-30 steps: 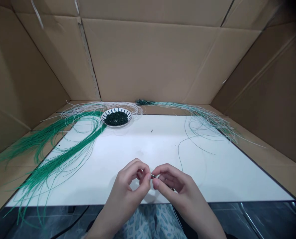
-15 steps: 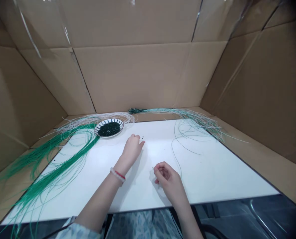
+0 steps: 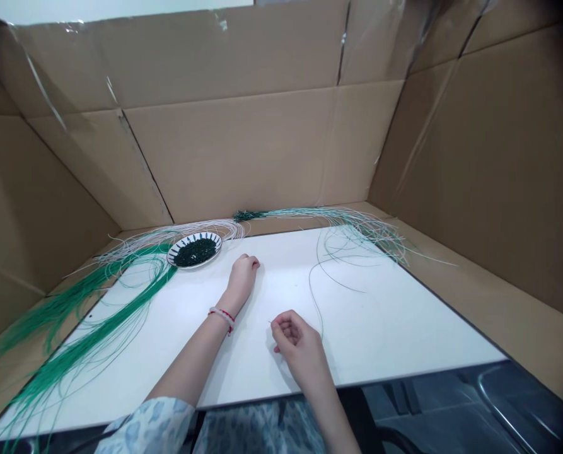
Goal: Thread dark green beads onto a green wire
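My left hand (image 3: 243, 276), with a beaded bracelet (image 3: 222, 318) at its wrist, has its fingertips pressed together low over the white board (image 3: 380, 328). Whatever lies between or under those fingers is hidden. Closer to the front edge, my right hand (image 3: 300, 343) pinches a thin string, whose short tip pokes out left of the fingertips. A pale green strand (image 3: 311, 290) curves over the board and passes behind this hand. Beyond my left hand stands a striped-rim dish (image 3: 172, 257) heaped with small dark green beads (image 3: 195, 252).
Bundles of green strings (image 3: 106, 321) spread over the left side and hang past the front edge. White strings (image 3: 205, 226) lie behind the dish. A pale green bundle (image 3: 357, 221) with a dark beaded end lies along the back right. Cardboard walls (image 3: 262, 145) enclose the board.
My left hand's fingers have closed over the spot where a few tiny dark beads lay; those beads are out of sight now. The view has shifted a little. My right hand keeps its pinch.
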Available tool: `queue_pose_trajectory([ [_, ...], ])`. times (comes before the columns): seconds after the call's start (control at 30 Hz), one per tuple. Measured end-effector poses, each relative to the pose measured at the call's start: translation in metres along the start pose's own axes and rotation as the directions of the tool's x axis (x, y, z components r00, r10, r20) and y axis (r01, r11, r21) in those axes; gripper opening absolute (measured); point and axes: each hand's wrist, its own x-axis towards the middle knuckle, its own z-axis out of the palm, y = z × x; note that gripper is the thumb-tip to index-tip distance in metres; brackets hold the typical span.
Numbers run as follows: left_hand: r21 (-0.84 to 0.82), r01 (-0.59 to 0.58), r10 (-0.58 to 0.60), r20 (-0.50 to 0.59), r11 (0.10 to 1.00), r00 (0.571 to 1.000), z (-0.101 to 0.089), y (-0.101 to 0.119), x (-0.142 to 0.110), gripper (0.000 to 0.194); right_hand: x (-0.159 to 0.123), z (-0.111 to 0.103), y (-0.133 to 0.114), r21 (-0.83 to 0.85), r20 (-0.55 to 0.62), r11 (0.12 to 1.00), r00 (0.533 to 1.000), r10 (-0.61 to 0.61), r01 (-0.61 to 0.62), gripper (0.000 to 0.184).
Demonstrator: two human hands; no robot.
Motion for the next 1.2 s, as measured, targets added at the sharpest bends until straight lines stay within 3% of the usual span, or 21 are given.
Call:
queue_pose_trajectory([
  [0.13,-0.145,0.014,-0.005,0.059,0.989,0.998,-0.016,0.013,-0.017,0.022,-0.001,-0.007,-0.007,0.030,0.031,1.000,0.999,-0.008,0.007,0.025],
  [0.23,-0.322,0.044,0.007,0.157,0.946,0.988,-0.038,0.026,-0.056,0.020,-0.004,-0.012,-0.014,0.062,0.053,0.998,0.998,-0.026,0.022,0.030],
  [0.4,-0.624,0.202,0.017,0.327,0.754,0.945,-0.072,0.040,-0.133,0.032,-0.018,-0.008,-0.030,0.082,0.155,0.996,0.987,-0.037,0.025,0.025],
  [0.53,-0.757,0.321,-0.019,0.378,0.569,0.926,-0.074,0.033,-0.164,0.036,-0.032,0.004,-0.043,0.072,0.234,0.996,0.970,-0.059,0.043,0.016],
  [0.83,-0.889,0.411,-0.040,0.412,0.200,0.910,-0.069,0.017,-0.182,0.030,-0.049,0.023,-0.061,-0.051,0.228,0.989,0.966,-0.122,0.137,0.013],
  [1.03,-0.898,0.430,-0.051,0.427,0.094,0.903,-0.076,0.017,-0.184,0.026,-0.049,0.028,-0.058,-0.095,0.269,0.962,0.937,-0.224,0.257,0.015],
  [1.2,-0.903,0.429,-0.071,0.426,0.039,0.902,-0.076,0.018,-0.184,0.024,-0.048,0.031,-0.056,-0.118,0.277,0.953,0.931,-0.238,0.279,0.016],
])
